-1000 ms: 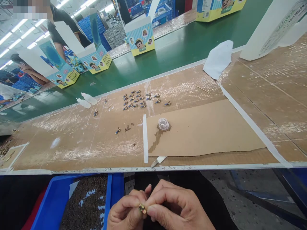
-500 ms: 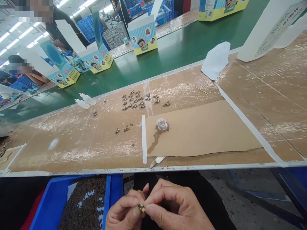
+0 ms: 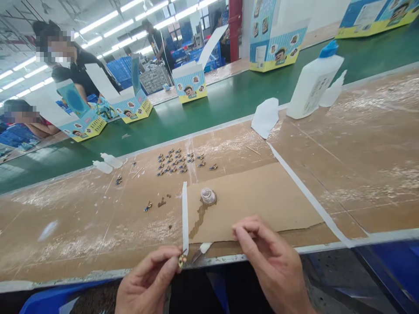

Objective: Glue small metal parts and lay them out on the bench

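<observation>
My left hand (image 3: 150, 279) pinches a tiny painted figure (image 3: 182, 261), dark with yellow and pinkish spots, between thumb and forefinger at the table's front edge. Away to the right, my right hand (image 3: 273, 261) hovers over the front of the cardboard sheet (image 3: 248, 196), thumb and forefinger drawn together; anything between them is too small to make out. Between the hands, a white-handled knife (image 3: 203, 249) lies at the edge. A small clear cup (image 3: 208, 196) sits on the cardboard beside a wet stain. Several small blue and gold figures (image 3: 172, 163) stand in rows behind.
Small brown pieces (image 3: 162, 202) and a single figure (image 3: 148, 206) lie left of the tape. Two small white bottles (image 3: 103, 166) lie farther left. A big blue-capped bottle (image 3: 310, 87) stands at right. Beyond runs a green belt (image 3: 229, 93) with printed boxes (image 3: 190, 85); people are behind it.
My hands have parted and risen to the table edge. The figure stays in my left hand; my right hand has let go of it and moved right. The view has tilted up.
</observation>
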`<state>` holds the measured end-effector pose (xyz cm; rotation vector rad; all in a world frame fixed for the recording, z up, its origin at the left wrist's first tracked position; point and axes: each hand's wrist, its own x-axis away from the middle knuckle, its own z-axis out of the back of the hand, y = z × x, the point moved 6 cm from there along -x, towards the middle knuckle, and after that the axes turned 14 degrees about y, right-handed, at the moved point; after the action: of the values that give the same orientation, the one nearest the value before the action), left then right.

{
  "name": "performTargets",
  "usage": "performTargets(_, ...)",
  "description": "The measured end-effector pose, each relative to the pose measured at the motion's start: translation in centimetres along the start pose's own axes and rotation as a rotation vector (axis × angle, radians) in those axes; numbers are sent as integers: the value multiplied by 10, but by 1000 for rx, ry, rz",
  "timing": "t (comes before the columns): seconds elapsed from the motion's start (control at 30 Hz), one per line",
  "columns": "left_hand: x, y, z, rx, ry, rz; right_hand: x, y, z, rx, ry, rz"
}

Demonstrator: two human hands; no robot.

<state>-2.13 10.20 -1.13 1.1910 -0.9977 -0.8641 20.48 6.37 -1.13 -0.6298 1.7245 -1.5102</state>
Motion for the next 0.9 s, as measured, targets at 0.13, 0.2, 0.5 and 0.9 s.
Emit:
performTargets(0.13,-27,42,-39,-283,-177,-384,-35,13,14,168,129,151)
performTargets(0.2,-32,55,-61,-403,-285,-542,-43,19,14,186,130,176)
performTargets(0.5,-40,70,-115,-753,-414,-915,-41,18,13,195,127,231)
performTargets(0.9,-44,68,-132,-875,-441,-1032,-41,19,15,139,134,201)
